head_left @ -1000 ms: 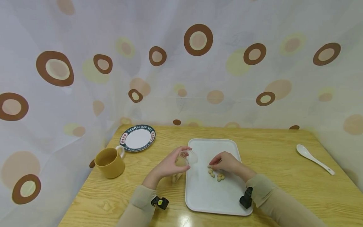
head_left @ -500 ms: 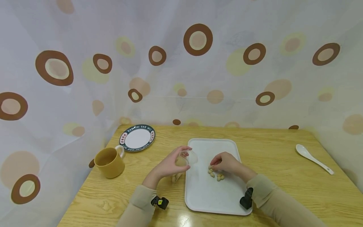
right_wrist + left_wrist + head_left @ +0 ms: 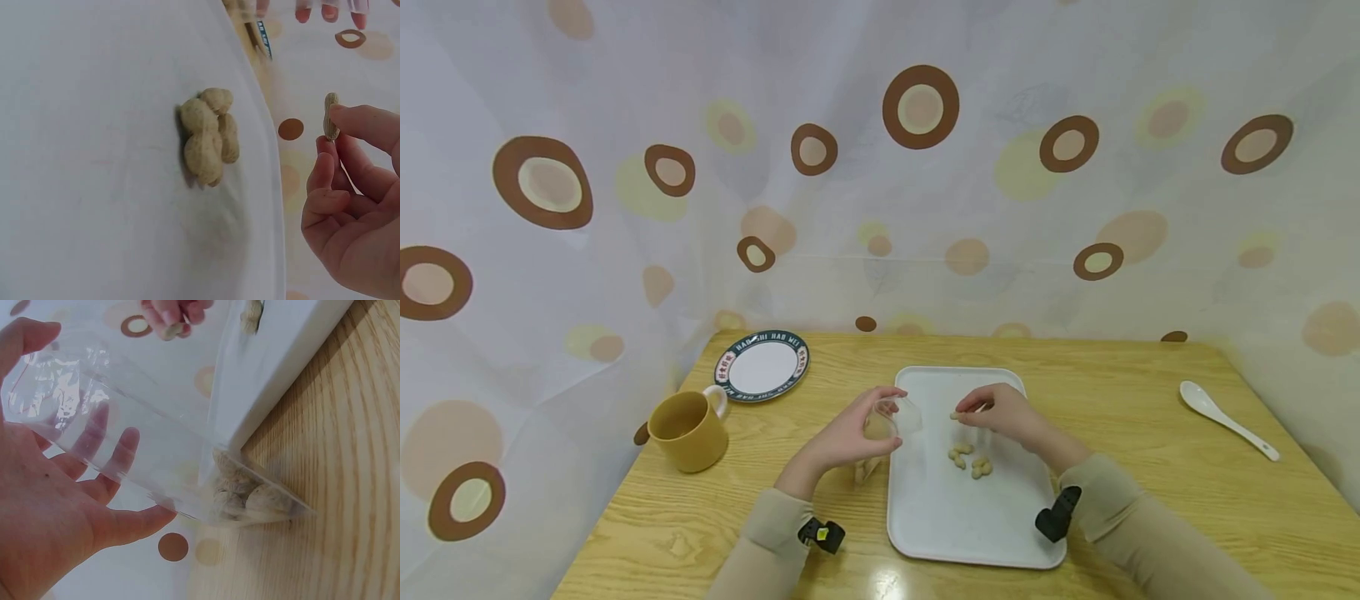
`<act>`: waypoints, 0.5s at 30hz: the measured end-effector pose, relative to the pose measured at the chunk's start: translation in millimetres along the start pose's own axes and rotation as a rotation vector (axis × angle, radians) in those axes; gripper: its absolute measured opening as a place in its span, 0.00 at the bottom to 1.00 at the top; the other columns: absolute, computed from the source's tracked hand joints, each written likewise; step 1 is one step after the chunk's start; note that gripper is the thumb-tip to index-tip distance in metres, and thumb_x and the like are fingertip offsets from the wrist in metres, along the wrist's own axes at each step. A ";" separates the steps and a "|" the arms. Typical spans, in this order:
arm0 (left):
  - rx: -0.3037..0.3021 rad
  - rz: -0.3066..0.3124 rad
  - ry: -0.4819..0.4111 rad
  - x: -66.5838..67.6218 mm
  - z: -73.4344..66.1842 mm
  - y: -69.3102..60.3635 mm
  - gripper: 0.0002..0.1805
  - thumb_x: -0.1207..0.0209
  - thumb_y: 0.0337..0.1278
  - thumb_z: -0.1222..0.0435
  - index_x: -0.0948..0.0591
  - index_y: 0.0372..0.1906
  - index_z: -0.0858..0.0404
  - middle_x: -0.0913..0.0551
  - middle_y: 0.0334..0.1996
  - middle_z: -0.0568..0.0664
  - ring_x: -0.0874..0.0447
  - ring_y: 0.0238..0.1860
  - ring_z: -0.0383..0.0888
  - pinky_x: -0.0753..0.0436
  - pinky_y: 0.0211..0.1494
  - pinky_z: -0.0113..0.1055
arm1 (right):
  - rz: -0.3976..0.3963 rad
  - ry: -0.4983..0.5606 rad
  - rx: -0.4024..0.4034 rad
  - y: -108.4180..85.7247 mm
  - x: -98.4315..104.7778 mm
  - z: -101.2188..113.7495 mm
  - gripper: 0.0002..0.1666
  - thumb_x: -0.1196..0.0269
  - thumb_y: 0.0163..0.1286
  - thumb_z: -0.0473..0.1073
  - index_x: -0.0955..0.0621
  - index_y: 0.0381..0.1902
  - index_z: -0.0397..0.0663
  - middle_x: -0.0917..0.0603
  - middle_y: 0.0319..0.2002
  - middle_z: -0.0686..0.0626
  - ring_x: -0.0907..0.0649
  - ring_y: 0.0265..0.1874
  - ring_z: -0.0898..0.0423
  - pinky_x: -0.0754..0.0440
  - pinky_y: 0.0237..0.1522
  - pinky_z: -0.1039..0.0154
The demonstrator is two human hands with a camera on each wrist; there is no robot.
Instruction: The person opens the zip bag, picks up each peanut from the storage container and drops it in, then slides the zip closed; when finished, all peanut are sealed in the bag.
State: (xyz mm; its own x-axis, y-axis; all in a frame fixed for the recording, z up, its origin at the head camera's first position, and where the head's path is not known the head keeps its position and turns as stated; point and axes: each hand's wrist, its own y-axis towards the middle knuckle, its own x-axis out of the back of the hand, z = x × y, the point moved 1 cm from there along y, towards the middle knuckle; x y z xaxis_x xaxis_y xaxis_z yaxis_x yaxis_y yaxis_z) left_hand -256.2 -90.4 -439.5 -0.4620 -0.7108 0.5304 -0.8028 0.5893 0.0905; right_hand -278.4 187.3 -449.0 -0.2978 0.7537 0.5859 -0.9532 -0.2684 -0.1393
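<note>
The left hand (image 3: 852, 433) curls round a clear plastic bag (image 3: 156, 431), its mouth held wide. Several peanuts (image 3: 250, 494) lie in the bag's lower corner, close to the wooden table. Between thumb and fingertips the right hand (image 3: 359, 187) pinches one peanut (image 3: 331, 116), raised above the white tray (image 3: 970, 525), a little right of the bag's mouth. More peanuts (image 3: 981, 467) rest in a small group on the tray, below the right hand.
A yellow mug (image 3: 691, 442) with a white handle stands at the left of the table. Behind it lies a plate (image 3: 765, 367) with a dark green rim. At the far right is a white spoon (image 3: 1228, 419). A patterned sheet (image 3: 970, 200) hangs behind the table.
The right hand has lifted a peanut off the group on the tray and moved slightly up and away from it. The left hand and bag have stayed in place.
</note>
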 end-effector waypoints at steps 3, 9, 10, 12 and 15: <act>0.000 0.004 -0.003 -1.1 -0.4 -0.1 0.35 0.37 0.58 0.62 0.35 0.71 0.55 0.27 0.61 0.59 0.29 0.63 0.52 0.32 0.68 0.61 | -0.003 0.022 0.022 -1.6 3.1 8.8 0.12 0.31 0.65 0.46 0.13 0.42 0.47 0.14 0.39 0.49 0.22 0.35 0.54 0.23 0.36 0.62; 0.004 0.008 -0.008 -2.1 -1.3 -0.4 0.35 0.37 0.58 0.63 0.35 0.70 0.56 0.28 0.62 0.60 0.29 0.63 0.52 0.32 0.68 0.61 | -0.050 0.043 0.075 -8.6 4.4 32.9 0.12 0.32 0.65 0.48 0.14 0.43 0.49 0.15 0.39 0.50 0.21 0.36 0.54 0.22 0.38 0.61; 0.003 0.007 -0.006 -2.0 -1.4 -0.3 0.35 0.37 0.58 0.63 0.35 0.70 0.56 0.28 0.62 0.61 0.29 0.63 0.53 0.32 0.68 0.61 | -0.057 0.048 0.083 -10.2 4.2 37.9 0.12 0.32 0.65 0.48 0.14 0.43 0.50 0.15 0.39 0.50 0.21 0.36 0.54 0.22 0.38 0.61; 0.003 0.006 -0.003 -1.5 -1.8 0.1 0.35 0.37 0.58 0.64 0.35 0.70 0.56 0.28 0.62 0.61 0.29 0.63 0.53 0.32 0.68 0.61 | -0.067 0.064 0.098 -13.2 3.6 48.4 0.12 0.32 0.65 0.49 0.14 0.43 0.50 0.15 0.39 0.50 0.21 0.37 0.54 0.22 0.39 0.60; 0.004 0.008 -0.001 -0.8 -2.5 0.6 0.34 0.37 0.59 0.63 0.35 0.70 0.55 0.27 0.61 0.59 0.29 0.63 0.52 0.32 0.68 0.61 | -0.064 0.098 0.129 -17.2 1.9 63.1 0.13 0.33 0.66 0.47 0.15 0.44 0.47 0.15 0.40 0.48 0.20 0.37 0.53 0.22 0.39 0.59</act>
State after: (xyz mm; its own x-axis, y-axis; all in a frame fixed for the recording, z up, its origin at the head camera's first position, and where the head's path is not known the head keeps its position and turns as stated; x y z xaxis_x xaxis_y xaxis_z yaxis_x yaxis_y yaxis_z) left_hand -255.4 -88.5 -437.8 -0.4689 -0.7062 0.5304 -0.8006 0.5935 0.0825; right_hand -259.2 155.4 -395.2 -0.2469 0.8250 0.5084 -0.9575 -0.2885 0.0032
